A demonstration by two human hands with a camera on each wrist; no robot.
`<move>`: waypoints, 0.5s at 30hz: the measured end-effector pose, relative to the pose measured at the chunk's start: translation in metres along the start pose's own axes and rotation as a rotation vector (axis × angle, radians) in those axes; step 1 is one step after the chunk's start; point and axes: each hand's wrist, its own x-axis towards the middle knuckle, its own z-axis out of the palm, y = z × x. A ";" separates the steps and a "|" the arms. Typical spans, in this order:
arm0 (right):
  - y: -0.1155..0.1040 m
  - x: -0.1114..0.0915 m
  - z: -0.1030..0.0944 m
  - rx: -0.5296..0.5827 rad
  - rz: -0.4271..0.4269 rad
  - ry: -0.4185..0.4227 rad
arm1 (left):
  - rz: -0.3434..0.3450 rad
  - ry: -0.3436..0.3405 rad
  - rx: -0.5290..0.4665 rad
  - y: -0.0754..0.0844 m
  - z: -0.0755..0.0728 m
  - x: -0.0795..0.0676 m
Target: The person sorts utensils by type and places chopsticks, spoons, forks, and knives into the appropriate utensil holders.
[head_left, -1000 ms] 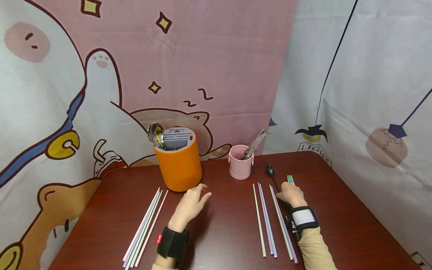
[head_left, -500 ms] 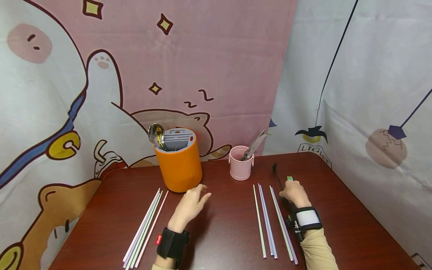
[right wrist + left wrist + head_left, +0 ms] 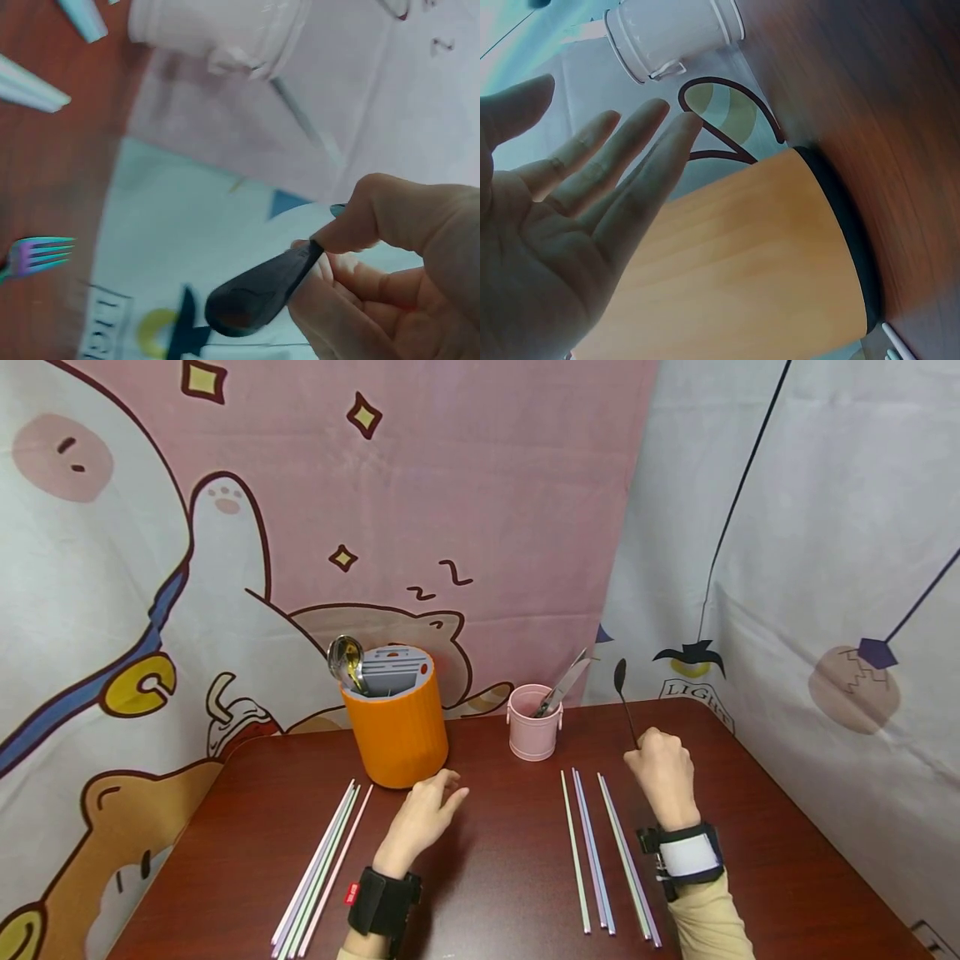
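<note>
My right hand (image 3: 663, 777) pinches a dark spoon (image 3: 259, 296) by its handle between thumb and fingers, raised above the table with the bowl pointing up. In the right wrist view a rainbow-coloured fork (image 3: 41, 256) lies on the table below this hand. My left hand (image 3: 422, 810) hovers in front of the orange holder (image 3: 405, 735), fingers loosely extended and holding nothing. That holder has a grey slotted top, with a shiny ladle-like utensil (image 3: 347, 662) standing in it. A small pink bucket (image 3: 533, 739) further right contains a metal utensil (image 3: 564, 685) leaning out.
Several pastel chopsticks (image 3: 318, 868) lie bunched on the left of the brown table (image 3: 480, 893). More chopsticks (image 3: 592, 860) lie spread in groups to the left of my right forearm. A patterned cloth (image 3: 480, 510) hangs behind the table.
The spoon has come up off the table in my right hand, its bowl now standing higher than before. My left hand stays where it was.
</note>
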 end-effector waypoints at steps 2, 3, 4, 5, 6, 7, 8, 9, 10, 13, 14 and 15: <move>-0.011 -0.003 -0.003 0.007 -0.028 0.059 | 0.010 0.016 -0.008 0.001 0.001 0.000; -0.017 -0.005 -0.004 0.011 -0.049 0.089 | 0.018 0.026 -0.010 0.001 0.001 0.000; -0.022 -0.008 -0.004 0.017 -0.070 0.116 | 0.024 0.034 -0.016 0.001 0.001 0.000; -0.028 -0.010 -0.004 0.022 -0.092 0.140 | 0.033 0.042 -0.021 0.002 0.001 0.000; -0.034 -0.013 -0.004 0.026 -0.121 0.163 | 0.035 0.051 -0.028 0.003 0.001 0.000; -0.040 -0.016 -0.003 0.029 -0.153 0.186 | 0.047 0.057 -0.025 0.003 0.002 0.000; -0.046 -0.018 -0.001 0.034 -0.190 0.208 | 0.050 0.061 -0.030 0.004 0.002 0.000; -0.052 -0.021 0.001 0.034 -0.227 0.226 | 0.055 0.066 -0.034 0.004 0.002 0.000; -0.057 -0.024 0.004 0.033 -0.260 0.243 | 0.054 0.066 -0.042 0.005 0.002 0.000; -0.073 -0.033 0.014 0.022 -0.353 0.278 | 0.052 0.056 -0.076 0.008 0.003 0.000; -0.078 -0.037 0.017 0.016 -0.380 0.282 | 0.044 0.049 -0.099 0.010 0.004 0.000; -0.083 -0.040 0.020 0.004 -0.404 0.286 | 0.046 0.043 -0.114 0.011 0.004 0.000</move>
